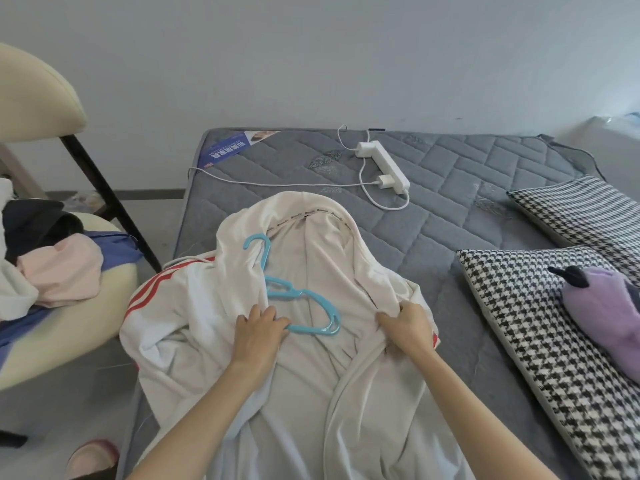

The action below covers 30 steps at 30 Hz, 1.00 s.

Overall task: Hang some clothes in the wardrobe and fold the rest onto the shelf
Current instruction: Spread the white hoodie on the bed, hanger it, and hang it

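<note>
Head view: a white jacket (194, 306) with red stripes lies open on the bed (467, 188), a blue hanger (311, 330) resting on its lining. The left hand (259, 327) has its fingers curled round the hanger's lower bar. The right hand (407, 327) has its fingers bunched on the jacket's front edge. More clothes (59, 271) are heaped on a chair to the left.

Power strip (384, 166) on grey mattress (450, 209)
</note>
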Available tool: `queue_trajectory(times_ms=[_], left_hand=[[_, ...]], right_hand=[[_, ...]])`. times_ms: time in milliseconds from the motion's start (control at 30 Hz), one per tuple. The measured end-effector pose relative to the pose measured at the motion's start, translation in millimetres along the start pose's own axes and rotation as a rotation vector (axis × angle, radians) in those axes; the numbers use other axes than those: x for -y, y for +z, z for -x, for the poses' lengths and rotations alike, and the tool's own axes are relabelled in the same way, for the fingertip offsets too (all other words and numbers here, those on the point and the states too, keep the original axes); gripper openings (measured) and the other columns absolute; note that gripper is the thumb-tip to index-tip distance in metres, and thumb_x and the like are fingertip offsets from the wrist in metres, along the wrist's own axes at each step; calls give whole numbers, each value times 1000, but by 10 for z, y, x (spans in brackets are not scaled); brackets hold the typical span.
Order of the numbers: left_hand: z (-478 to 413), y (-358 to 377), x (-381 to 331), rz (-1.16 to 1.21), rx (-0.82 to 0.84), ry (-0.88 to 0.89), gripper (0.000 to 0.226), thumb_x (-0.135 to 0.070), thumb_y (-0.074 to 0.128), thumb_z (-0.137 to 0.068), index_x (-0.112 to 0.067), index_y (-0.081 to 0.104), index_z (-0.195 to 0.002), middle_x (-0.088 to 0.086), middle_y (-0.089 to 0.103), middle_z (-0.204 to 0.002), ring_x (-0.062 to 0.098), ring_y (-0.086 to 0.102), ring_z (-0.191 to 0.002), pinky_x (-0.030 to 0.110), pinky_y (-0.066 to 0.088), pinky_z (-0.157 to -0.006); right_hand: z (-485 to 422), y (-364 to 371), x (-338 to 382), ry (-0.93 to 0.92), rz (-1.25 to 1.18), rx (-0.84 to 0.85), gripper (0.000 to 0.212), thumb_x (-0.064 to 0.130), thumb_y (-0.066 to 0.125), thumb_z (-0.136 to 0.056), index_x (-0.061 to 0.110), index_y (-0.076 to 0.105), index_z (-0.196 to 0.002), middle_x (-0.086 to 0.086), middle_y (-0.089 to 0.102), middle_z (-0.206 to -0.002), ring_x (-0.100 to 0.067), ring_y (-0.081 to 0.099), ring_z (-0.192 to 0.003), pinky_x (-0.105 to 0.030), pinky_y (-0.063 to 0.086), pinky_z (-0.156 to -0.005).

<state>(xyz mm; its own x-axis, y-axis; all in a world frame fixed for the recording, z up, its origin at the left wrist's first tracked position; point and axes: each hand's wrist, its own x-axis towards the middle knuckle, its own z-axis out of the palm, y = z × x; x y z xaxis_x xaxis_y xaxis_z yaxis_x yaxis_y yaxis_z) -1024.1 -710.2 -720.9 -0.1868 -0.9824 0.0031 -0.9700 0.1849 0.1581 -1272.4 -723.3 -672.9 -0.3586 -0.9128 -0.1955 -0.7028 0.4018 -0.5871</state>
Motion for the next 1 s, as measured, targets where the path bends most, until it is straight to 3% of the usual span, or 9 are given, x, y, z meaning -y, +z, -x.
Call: queue_trajectory(times_ms=[167,333,533,633,733,800,867,933,1000], left_hand=[[-136,-58,-1,234,-83,-97,30,-28,49,-98,-35,58,-125,-3,43,-96,15,31,-85,28,30,-64],[-403,-253,-65,519,-227,-190,27,-34,55,-95,-34,66,-119,-9,44,-89,17,38,-86,27,35,-71],[-544,-249,-145,539,-125,-77,30,-29,49,-98,-36,60,-125,-4,47,-91,20,40,-87,22,32,-74],[-476,-162,-167,540,83,116,42,-38,35,-95,-29,60,-127,5,55,-106,25,53,-100,28,42,-88],[-349,-79,-23,632,149,134,51,-40,31,-89,-21,66,-122,3,53,-130,15,50,-120,17,34,-101],[-279,-77,100,649,63,53,37,-12,43,-92,-17,68,-118,-2,55,-128,11,51,-118,13,34,-98],[-215,-119,186,670,-11,-47,36,-1,43,-92,-15,71,-109,-9,59,-115,6,53,-106,9,35,-86],[-165,-173,200,705,-43,-103,32,-8,42,-96,-19,72,-89,-11,64,-98,8,57,-92,10,38,-72],[-163,-258,124,778,-36,-188,30,-25,41,-99,-23,66,-83,-8,67,-89,14,60,-86,20,45,-70]], right_hand=[[-79,-268,218,-54,-294,-72,15,24,55,-92,12,47,-93,5,54,-85,-17,51,-82,-32,35,-64],[-221,-622,642,-102,-631,-123,15,22,58,-92,10,52,-98,3,53,-86,-8,48,-74,-22,38,-61],[-200,-719,1137,-225,-920,121,12,9,58,-90,8,63,-101,-5,62,-89,-13,55,-80,-24,46,-70],[-91,-446,1275,-320,-771,304,19,18,63,-87,10,64,-105,-4,64,-94,-13,58,-84,-27,47,-75],[-53,-199,1196,-380,-412,473,33,37,58,-87,10,64,-105,-9,63,-106,-22,60,-98,-35,47,-90],[-62,-117,1071,-373,-251,418,39,38,49,-94,4,64,-106,-14,64,-100,-29,59,-94,-34,47,-89],[-62,-85,916,-331,-150,284,32,29,43,-99,13,69,-110,-7,68,-100,-21,59,-93,-29,42,-81],[-94,-81,769,-330,80,59,35,17,39,-98,25,64,-121,0,61,-127,-22,52,-114,-34,38,-93],[-222,-60,554,-213,292,-63,46,12,38,-94,28,50,-135,0,42,-147,-30,36,-131,-46,27,-109]])
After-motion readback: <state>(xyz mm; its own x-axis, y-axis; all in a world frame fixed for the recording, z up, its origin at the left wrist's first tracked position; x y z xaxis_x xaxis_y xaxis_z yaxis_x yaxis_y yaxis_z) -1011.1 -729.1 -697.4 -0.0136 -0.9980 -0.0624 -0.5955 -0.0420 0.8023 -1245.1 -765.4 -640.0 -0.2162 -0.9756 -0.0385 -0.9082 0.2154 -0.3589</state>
